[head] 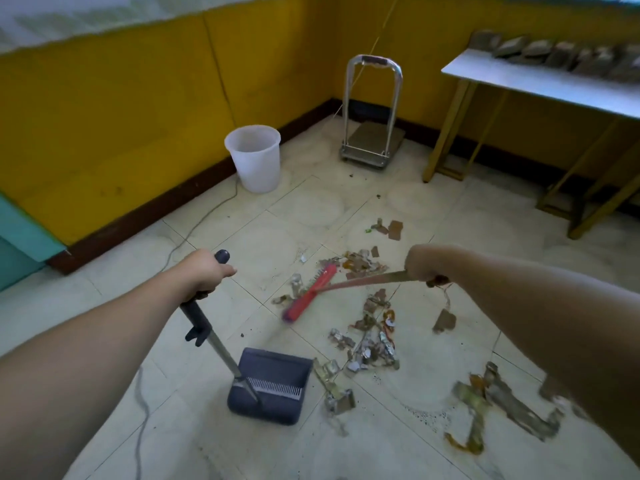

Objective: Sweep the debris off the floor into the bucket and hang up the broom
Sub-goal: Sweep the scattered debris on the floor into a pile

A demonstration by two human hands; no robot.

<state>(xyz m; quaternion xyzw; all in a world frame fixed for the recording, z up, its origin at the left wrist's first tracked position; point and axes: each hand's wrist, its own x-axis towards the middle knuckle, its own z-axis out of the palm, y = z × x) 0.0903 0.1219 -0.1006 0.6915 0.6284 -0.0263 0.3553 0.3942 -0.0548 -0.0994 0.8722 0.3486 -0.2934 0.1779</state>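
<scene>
Head view: we note the left grip curled tight round the dustpan handle, pan on the floor at 6 o'clock. Right grip wraps the broom stick, its red head among the debris at centre. Bucket stands at 11 o'clock beside the wall.

Soft, even light fills the room, washing out the top left corner. Shadows on the floor are faint. The broom smears with motion blur (so does the debris lower right). Wide-angle distortion bows the wall at the edges.
</scene>
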